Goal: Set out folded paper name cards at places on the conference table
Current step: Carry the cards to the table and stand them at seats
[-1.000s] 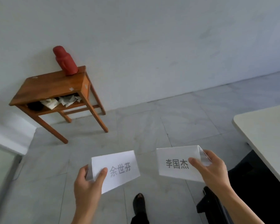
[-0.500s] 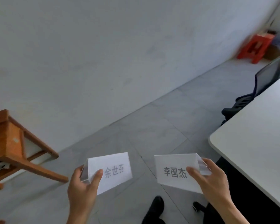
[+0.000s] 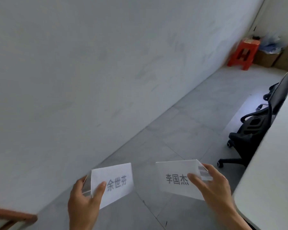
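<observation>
**Edges and room.** The pale, rounded edge of the conference table (image 3: pixel 269 163) runs along your 3 to 5 o'clock, near your right hand (image 3: pixel 213 188). A black office chair (image 3: pixel 253 130) stands against that edge at 2 o'clock. A red stool (image 3: pixel 243 53) sits in the far corner at 1 o'clock. Open grey floor (image 3: pixel 181 130) stretches toward 1 o'clock between the wall (image 3: pixel 90 72) and the table.

**Change.** Since half a second ago your view has swung right. The wooden side table (image 3: pixel 12 216) is now only a corner at 8 o'clock, and more of the chair shows. Both grips are unchanged.

**Cards.** Your left hand (image 3: pixel 83 201) pinches the left name card (image 3: pixel 116 181) at its left folded end, thumb on the printed face. The card extends toward 2 o'clock from the grip. Your right hand pinches the right name card (image 3: pixel 175 178) at its right end, and that card extends toward 9 o'clock. Both cards are held apart over the floor.
</observation>
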